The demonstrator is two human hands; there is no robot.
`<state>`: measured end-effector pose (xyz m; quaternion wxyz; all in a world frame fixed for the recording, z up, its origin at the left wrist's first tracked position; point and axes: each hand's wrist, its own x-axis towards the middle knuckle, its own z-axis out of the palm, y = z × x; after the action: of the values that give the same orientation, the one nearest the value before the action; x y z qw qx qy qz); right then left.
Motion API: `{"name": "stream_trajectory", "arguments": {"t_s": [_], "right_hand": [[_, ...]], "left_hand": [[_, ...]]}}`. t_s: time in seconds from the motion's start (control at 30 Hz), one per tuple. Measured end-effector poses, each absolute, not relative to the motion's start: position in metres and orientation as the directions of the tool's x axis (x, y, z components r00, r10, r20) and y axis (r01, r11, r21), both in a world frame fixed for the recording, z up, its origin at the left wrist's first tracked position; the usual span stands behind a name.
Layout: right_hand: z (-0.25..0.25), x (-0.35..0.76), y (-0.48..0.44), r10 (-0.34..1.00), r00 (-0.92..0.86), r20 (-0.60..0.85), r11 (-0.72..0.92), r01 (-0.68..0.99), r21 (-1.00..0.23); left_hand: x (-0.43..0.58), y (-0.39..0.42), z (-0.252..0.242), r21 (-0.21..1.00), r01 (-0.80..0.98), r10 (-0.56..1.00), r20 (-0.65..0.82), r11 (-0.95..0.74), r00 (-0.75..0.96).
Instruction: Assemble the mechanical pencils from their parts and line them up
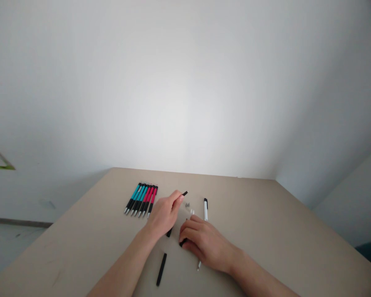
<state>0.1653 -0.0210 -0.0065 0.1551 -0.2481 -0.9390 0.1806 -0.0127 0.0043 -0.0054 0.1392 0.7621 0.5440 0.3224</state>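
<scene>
My left hand [165, 212] is closed on a small black pen part [185, 193], whose end sticks out past the thumb. Lower and to the right, my right hand [200, 239] has its fingers curled round another black piece [183, 242] at the table surface. A white pen with a black clip [205, 209] lies partly under my right hand, and a thin white tip [199, 266] shows below that hand. One black piece [169, 232] lies beside my left wrist, and a black tube [161, 269] rests nearer the front.
Several teal and red pens [141, 200] lie in a row on the beige table [253, 206], left of my left hand. Small grey parts [187, 205] and small white parts [192, 212] sit between my hands. A white wall [185, 90] rises behind the table.
</scene>
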Motion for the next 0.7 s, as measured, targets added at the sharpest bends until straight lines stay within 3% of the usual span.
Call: {"name": "stream_trajectory", "arguments": {"t_s": [0.23,0.43,0.7], "right_hand": [[-0.008,0.166,-0.020,0.515,-0.829,0.217,0.820,0.402,-0.408],[-0.009,0.166,-0.020,0.515,-0.828,0.220,0.822,0.406,-0.400],[-0.011,0.166,-0.021,0.569,-0.772,0.284,0.798,0.434,-0.418]], "left_hand": [[-0.013,0.005,-0.011,0.577,0.695,0.895,0.375,-0.430,0.242],[-0.014,0.005,-0.018,0.629,0.516,0.810,0.512,-0.581,0.287],[-0.014,0.005,-0.017,0.561,0.395,0.682,0.653,-0.728,0.329]]}}
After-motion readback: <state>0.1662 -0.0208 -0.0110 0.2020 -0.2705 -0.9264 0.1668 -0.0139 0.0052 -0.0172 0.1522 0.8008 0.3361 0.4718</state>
